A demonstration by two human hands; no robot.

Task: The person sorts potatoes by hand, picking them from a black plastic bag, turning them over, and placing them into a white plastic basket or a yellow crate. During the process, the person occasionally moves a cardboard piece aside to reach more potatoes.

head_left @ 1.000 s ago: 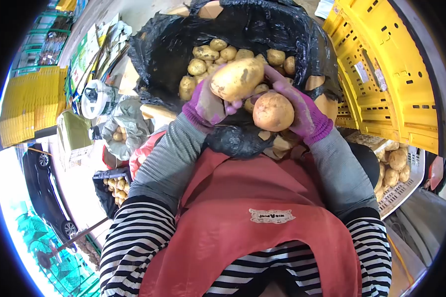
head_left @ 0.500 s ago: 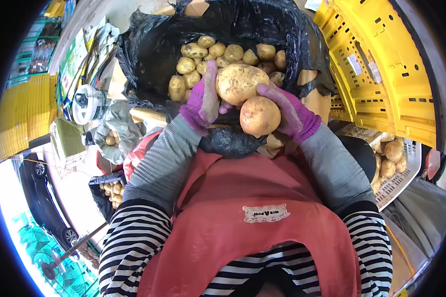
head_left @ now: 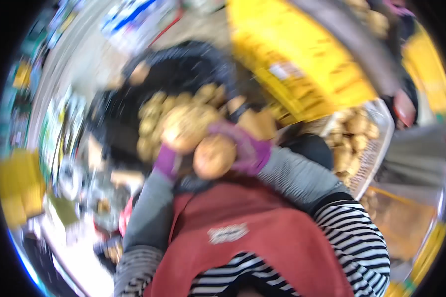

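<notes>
The view is smeared by motion. My left hand (head_left: pixel 167 161), in a purple glove, is closed on a large potato (head_left: pixel 186 129), which hides most of its fingers. My right hand (head_left: pixel 247 148), gloved alike, grips a smaller round potato (head_left: pixel 214 156) just in front of my apron. The two potatoes are close together, and my right thumb reaches toward the large one. Behind them, several potatoes (head_left: pixel 151 116) lie in a container lined with a black plastic bag (head_left: pixel 111 116).
A yellow crate (head_left: pixel 312 54) stands tilted at the back right. To the right, a white basket (head_left: pixel 366 168) holds many potatoes. A grey plastic bag (head_left: pixel 101 193) and a white bucket (head_left: pixel 70 178) stand at the left.
My view has turned to the right, so the lined container now appears further left and the white basket shows more fully. Both potatoes remain in my hands.
</notes>
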